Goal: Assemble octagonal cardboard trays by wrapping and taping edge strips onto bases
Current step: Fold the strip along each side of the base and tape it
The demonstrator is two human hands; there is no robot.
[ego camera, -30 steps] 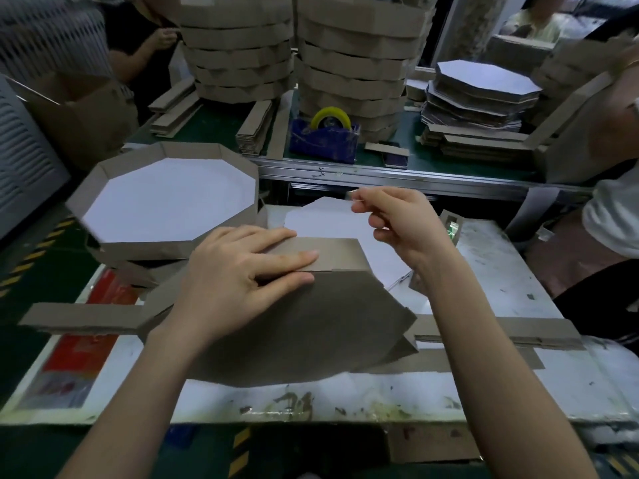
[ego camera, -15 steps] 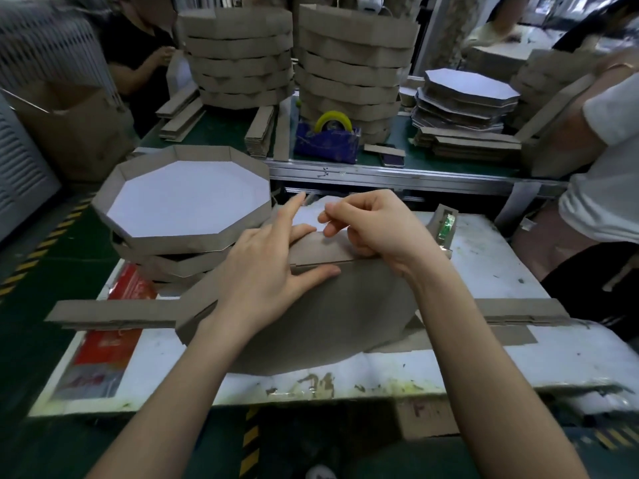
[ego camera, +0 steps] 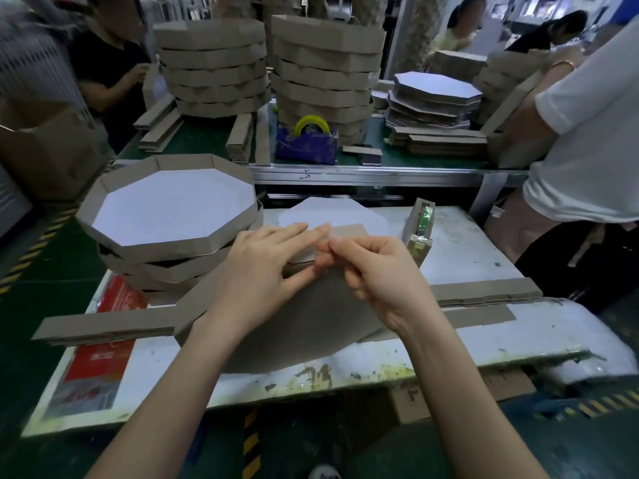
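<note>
1. Centrally, on the white table [ego camera: 466, 250]: grey-brown octagonal base [ego camera: 311, 326], tilted up off the surface, underside towards the camera, near edge down on the table.
2. Along the upper edge of the base: edge strip [ego camera: 349, 231], folded upright against it.
3. Left hand [ego camera: 266, 271]: open, fingers straight and flat, pressing the edge strip against the base.
4. Right hand [ego camera: 380, 274]: fingers curled, thumb and forefinger pinching at the top of the edge strip, just beside the left fingertips; impossible to tell whether any tape sits in the pinch.
5. Under the base: stack of flat strips [ego camera: 484, 292], sticking out to both sides.
6. Left of the hands: pile of finished trays [ego camera: 166, 252], white floor of the top one facing up.
7. Just right of the right hand: small tape dispenser [ego camera: 420, 233], standing on the table.
8. Further back, on a green-topped table: blue tape holder [ego camera: 306, 146] with a yellow roll, in front of tall tray stacks [ego camera: 325, 74].
</note>
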